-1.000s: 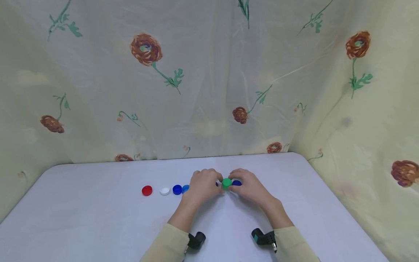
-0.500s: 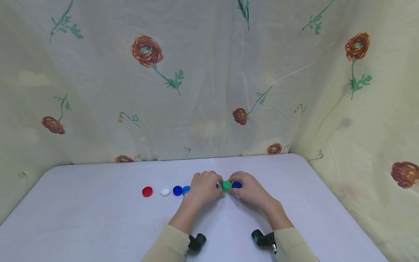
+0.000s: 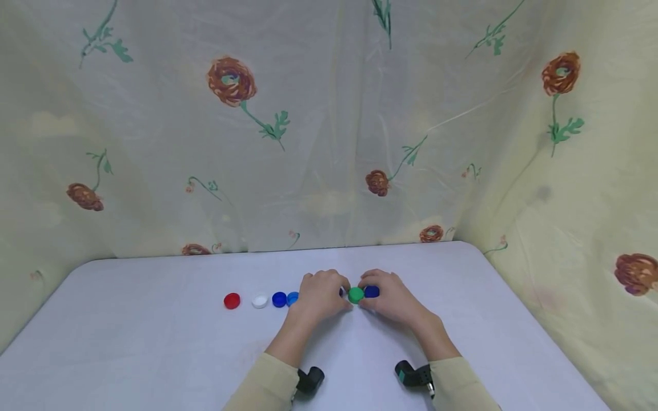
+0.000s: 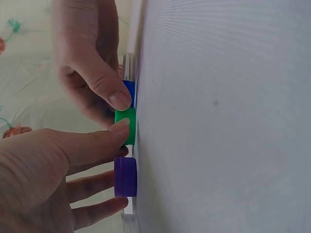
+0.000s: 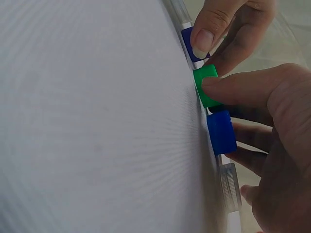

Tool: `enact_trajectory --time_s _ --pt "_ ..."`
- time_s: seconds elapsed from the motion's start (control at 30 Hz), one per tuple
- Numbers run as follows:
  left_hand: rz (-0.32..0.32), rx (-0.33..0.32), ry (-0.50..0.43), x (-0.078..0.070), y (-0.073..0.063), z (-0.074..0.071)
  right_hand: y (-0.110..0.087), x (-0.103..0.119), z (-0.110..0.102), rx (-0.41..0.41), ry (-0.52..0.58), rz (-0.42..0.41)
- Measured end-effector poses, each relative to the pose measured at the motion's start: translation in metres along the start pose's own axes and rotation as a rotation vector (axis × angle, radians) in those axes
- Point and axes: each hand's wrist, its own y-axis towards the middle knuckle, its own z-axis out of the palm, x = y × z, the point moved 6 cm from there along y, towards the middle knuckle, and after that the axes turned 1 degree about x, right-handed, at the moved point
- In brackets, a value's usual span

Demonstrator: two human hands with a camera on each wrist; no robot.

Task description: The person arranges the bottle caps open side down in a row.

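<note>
A green bottle cap (image 3: 356,295) stands between my two hands in the head view. My left hand (image 3: 321,292) reaches it from the left, thumb (image 4: 122,127) and fingers at its side. From the right, my right hand (image 3: 393,297) pinches the same cap, its thumb (image 5: 216,86) lying across the green side. A purple cap (image 4: 125,176) is just left of the green one, mostly hidden by my left hand in the head view. To its right sits a dark blue cap (image 5: 222,132), partly behind my right fingers.
A red cap (image 3: 232,301), a white cap (image 3: 260,301), a blue cap (image 3: 279,299) and a lighter blue cap (image 3: 292,298) lie in a row to the left on the white table (image 3: 154,342). A clear ridged cap (image 5: 230,188) stands farther right. A flowered curtain (image 3: 319,114) hangs behind.
The green cap has shifted slightly down and toward me, beside the dark blue cap it partly overlapped. Both hands stay nearly in place around it.
</note>
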Motion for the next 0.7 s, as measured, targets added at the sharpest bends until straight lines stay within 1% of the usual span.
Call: enact_trajectory --time_s 0.1,0.17,0.4,0.6,0.7 --pt "-0.005 0.005 -0.01 0.0 0.0 0.001 -0.001 -0.001 0.0 0.001 0.001 0.008" --pt "-0.009 0.006 -0.013 0.001 0.0 0.0 -0.001 -0.001 0.0 0.001 0.019 0.02" --pt "-0.012 0.009 -0.019 0.004 -0.001 -0.002 0.0 0.003 -0.001 -0.002 0.073 0.026" --pt "-0.049 -0.004 -0.01 0.011 -0.003 -0.003 0.001 0.006 -0.001 0.0 0.086 0.035" --pt "-0.056 -0.012 0.002 0.013 -0.004 -0.003 0.0 0.006 -0.001 -0.004 0.091 0.046"
